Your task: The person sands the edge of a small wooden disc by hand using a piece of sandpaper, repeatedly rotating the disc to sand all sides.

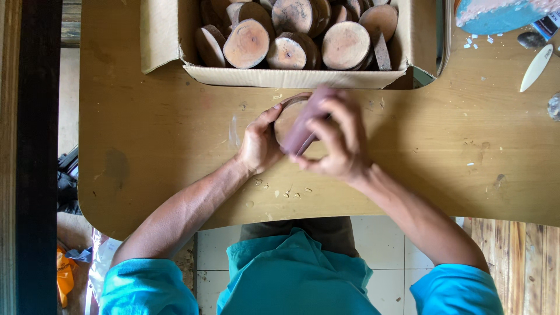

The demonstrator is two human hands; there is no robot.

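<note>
My left hand (259, 143) grips the left edge of a round wood slice (287, 118) that stands a little off the wooden table (157, 134), just in front of the cardboard box. My right hand (338, 140) is closed around a folded piece of reddish-brown sandpaper (303, 125) and presses it against the face of the slice. The sandpaper and my right fingers hide most of the slice.
An open cardboard box (291, 76) full of several round wood slices (248, 44) stands at the table's far edge. At the far right lie a blue disc (496, 14), a pale flat stick (535, 68) and small chips. Wood crumbs (280, 191) dot the near edge.
</note>
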